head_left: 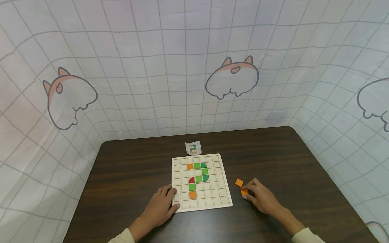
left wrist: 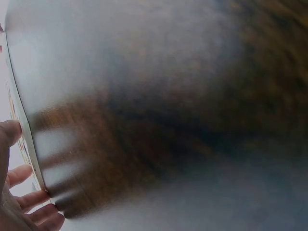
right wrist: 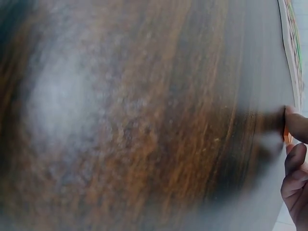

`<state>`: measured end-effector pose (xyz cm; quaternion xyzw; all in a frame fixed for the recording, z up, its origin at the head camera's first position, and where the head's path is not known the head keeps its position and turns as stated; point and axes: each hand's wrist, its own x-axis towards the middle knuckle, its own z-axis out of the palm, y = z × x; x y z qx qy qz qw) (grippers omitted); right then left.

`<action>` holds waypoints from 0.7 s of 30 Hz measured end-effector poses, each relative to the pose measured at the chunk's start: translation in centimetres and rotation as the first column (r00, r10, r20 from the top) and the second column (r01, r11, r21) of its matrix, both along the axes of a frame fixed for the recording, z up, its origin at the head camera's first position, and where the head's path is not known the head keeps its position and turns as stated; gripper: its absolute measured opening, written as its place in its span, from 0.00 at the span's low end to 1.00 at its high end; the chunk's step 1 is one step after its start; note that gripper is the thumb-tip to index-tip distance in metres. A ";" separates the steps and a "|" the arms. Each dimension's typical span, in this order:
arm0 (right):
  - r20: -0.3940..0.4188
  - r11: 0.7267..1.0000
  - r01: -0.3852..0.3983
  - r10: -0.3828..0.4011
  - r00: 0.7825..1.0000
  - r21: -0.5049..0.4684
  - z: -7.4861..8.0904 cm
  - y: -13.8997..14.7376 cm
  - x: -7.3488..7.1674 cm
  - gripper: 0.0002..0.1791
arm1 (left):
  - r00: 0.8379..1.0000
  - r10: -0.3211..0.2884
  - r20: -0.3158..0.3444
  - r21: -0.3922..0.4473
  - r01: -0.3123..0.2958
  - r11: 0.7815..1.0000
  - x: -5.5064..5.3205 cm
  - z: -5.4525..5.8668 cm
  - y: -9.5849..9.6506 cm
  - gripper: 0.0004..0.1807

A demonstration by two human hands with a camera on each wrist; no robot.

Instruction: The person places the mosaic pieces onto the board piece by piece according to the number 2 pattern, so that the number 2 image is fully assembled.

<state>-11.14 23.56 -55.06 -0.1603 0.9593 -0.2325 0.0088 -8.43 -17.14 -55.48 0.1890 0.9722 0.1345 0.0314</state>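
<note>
A pale square grid board (head_left: 212, 194) lies on the table, bearing a curving path of orange, green, dark green and red tiles. My left hand (head_left: 159, 206) rests at the board's lower left, its thumb on the rim and its fingers along the left edge. Those fingers (left wrist: 32, 199) appear loosely extended against the edge in the left wrist view. Right of the board, my right hand (head_left: 263, 198) pinches an orange square tile (head_left: 244, 192) at the tabletop, partly covered by the fingers. Just beyond it lies a second orange square tile (head_left: 239, 182).
Behind the board is a small curled paper card (head_left: 193, 148) printed with a coloured grid pattern. The dark wooden table (head_left: 136, 162) meets a white grid-patterned curtain (head_left: 170, 84) at the back and sides.
</note>
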 end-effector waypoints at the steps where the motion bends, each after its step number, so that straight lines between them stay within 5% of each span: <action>1: 0.006 1.000 0.002 -0.002 1.000 0.002 0.0 0.0 0.0 0.14 | 1.000 -0.001 0.000 -0.001 0.001 1.000 0.0 0.0 0.0 0.28; 21: -0.019 0.994 -0.100 0.099 0.995 -0.042 0.4 -1.0 -0.2 0.14 | 1.000 0.008 -0.004 0.002 -0.008 1.000 -0.1 -0.2 0.0 0.27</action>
